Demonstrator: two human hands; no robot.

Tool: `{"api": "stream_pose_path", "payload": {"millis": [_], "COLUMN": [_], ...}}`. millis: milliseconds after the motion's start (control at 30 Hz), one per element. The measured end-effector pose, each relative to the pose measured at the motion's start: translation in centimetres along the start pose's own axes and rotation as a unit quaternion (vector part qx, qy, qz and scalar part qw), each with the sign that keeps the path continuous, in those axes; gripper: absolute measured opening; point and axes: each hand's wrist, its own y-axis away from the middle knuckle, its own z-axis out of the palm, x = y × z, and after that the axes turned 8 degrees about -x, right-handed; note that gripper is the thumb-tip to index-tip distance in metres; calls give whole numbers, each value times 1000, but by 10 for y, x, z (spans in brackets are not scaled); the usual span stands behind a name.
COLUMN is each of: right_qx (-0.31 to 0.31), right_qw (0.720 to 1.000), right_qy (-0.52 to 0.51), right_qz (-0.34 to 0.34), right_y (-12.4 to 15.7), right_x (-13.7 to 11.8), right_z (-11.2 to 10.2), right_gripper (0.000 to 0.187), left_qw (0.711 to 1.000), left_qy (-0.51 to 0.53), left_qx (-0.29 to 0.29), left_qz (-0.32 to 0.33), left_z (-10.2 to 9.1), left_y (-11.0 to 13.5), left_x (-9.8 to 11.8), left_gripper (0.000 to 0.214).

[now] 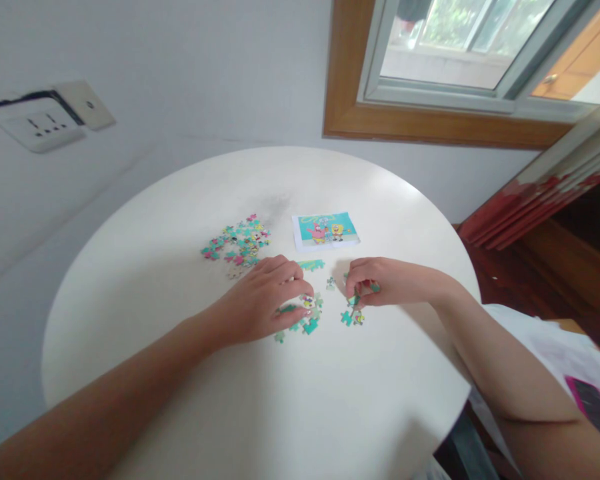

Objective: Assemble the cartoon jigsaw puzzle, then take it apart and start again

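My left hand point(265, 297) lies on the round white table point(180, 373), fingers curled down over a small group of joined puzzle pieces point(305, 320), fingertips pressing on them. My right hand point(380, 281) is closed in a pinch on a small teal puzzle piece point(355, 301), held just above a few more pieces point(353, 318). A short joined strip of teal pieces point(313, 265) sits between the hands, farther back. A heap of loose teal and pink pieces point(240, 243) lies beyond my left hand. A small cartoon reference picture point(325, 230) lies flat behind the hands.
The table stands against a white wall with a socket plate point(43, 123) at the left. A wood-framed window point(455, 73) is at the upper right. Red and dark wooden furniture point(545, 220) stands to the right of the table edge.
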Motion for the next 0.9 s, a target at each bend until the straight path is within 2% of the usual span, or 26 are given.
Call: {"api": "stream_pose_path", "payload": {"millis": [233, 400, 500, 667, 900], "right_qx": [13, 118, 162, 197, 199], "right_qw": [999, 988, 979, 966, 959], "right_qy": [-39, -76, -52, 13, 41], "right_qz": [18, 63, 109, 169, 196], "right_y": [2, 2, 0, -2, -6], "right_x": [-2, 4, 11, 18, 22], "right_z": [-2, -4, -6, -8, -6], "right_gripper": [5, 12, 15, 16, 17], "left_qw": [997, 996, 995, 996, 996], "left_qy": [-5, 1, 2, 2, 5], "left_qx": [66, 83, 87, 80, 79], "left_qz": [-45, -46, -38, -36, -37], "left_z": [-8, -8, -7, -6, -7], "left_y": [3, 3, 3, 3, 3], "left_x": [-13, -17, -17, -16, -16], "left_gripper": [18, 18, 18, 19, 20]}}
